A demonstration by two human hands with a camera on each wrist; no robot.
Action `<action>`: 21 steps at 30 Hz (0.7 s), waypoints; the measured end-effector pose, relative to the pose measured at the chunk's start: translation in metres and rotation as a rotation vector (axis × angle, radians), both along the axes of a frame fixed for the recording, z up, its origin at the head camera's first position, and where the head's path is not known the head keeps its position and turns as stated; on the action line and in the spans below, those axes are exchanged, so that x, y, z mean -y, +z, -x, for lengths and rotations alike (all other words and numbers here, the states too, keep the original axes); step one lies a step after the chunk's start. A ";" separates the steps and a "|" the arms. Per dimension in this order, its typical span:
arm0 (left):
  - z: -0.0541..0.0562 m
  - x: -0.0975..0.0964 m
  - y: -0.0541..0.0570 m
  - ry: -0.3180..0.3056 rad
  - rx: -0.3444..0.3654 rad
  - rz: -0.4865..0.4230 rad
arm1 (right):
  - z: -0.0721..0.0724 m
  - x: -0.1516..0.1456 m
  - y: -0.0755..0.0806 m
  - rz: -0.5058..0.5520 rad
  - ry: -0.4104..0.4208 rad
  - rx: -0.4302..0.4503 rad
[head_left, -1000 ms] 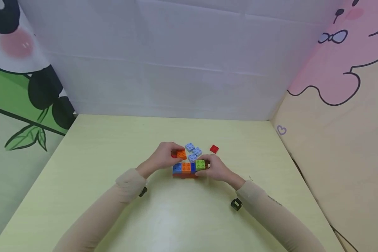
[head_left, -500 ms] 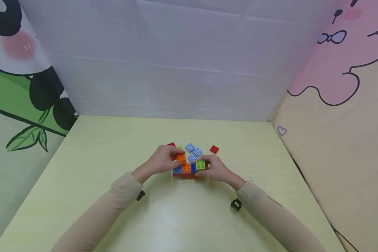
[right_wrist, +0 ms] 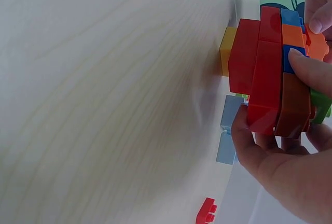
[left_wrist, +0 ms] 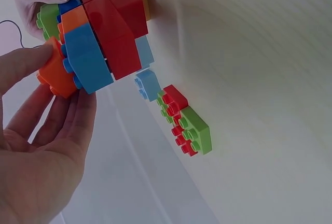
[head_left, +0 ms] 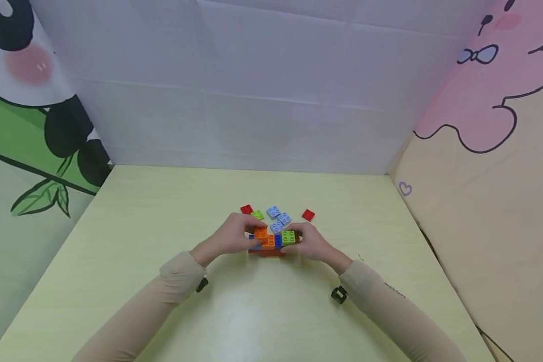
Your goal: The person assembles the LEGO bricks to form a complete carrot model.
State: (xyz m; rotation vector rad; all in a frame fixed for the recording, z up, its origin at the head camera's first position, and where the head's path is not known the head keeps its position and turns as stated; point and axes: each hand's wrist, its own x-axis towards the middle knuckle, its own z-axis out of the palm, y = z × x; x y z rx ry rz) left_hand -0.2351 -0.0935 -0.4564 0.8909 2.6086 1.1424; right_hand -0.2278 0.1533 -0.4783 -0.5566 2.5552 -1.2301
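Note:
My left hand (head_left: 230, 234) pinches an orange brick (left_wrist: 58, 73) between thumb and fingers. That brick sits over the left part of a stacked block build, touching the studs of a blue brick (left_wrist: 85, 53) and a second orange brick (left_wrist: 75, 21). Red bricks (right_wrist: 267, 79) form the layers below, with a yellow brick (right_wrist: 227, 50) at the base. At the build's right end my right hand (head_left: 314, 243) grips it, thumb on the dark blue brick (right_wrist: 287, 58) and fingers around the far side. A green brick (head_left: 288, 237) tops that end, above a brown brick (right_wrist: 294, 102).
Behind the build lie several loose light blue bricks (head_left: 283, 218). A red brick (head_left: 308, 215) lies to their right; another red brick (head_left: 246, 208) and a green brick (head_left: 258, 214) lie to their left. Printed walls surround the pale table (head_left: 185, 191).
My left hand has brought the orange brick nearer and down onto the build, uncovering the red and green bricks behind. My right hand has kept its grip in place.

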 end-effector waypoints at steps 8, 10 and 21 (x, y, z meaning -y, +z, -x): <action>-0.002 0.000 0.001 -0.005 0.003 -0.010 | 0.000 0.000 -0.001 0.024 -0.003 0.008; -0.002 0.000 0.000 -0.005 0.003 -0.012 | 0.001 0.000 -0.001 0.026 0.002 0.000; -0.001 0.000 0.000 -0.027 0.004 -0.021 | 0.001 0.000 -0.001 0.016 0.011 -0.005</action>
